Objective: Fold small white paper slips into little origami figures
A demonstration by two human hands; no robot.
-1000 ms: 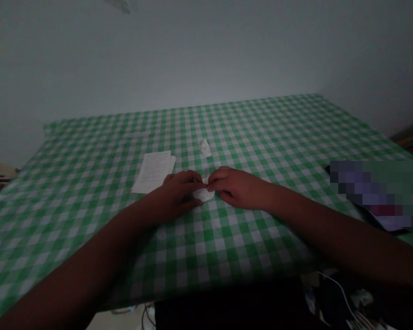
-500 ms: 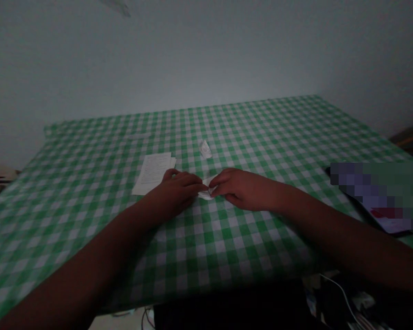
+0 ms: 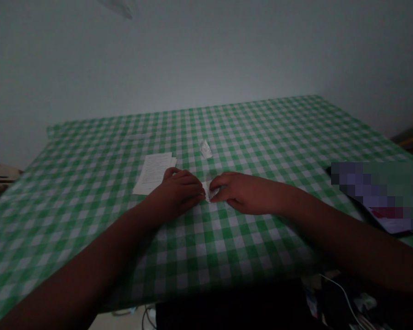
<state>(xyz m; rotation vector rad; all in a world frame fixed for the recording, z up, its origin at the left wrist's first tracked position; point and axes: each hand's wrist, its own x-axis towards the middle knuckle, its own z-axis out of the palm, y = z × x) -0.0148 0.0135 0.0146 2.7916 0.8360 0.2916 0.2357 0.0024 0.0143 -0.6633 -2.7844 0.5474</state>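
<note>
near the middle of the desk (image 3: 268, 133), pinching a small printed paper (image 3: 207, 192) with nearly closed left hand (image 3: 179, 192) and right hand (image 3: 239, 192), right of printed sheets (image 3: 154, 170).

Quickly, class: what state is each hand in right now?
Left hand: fingertips against the small white printed piece of paper; gripping or merely pressing, cannot be told.
Right hand: thumb and fingers closed, holding that same paper.

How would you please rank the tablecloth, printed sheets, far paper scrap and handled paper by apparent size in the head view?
Tablecloth
Printed sheets
Far paper scrap and handled paper: unranked; the latter is partly hidden.
</note>
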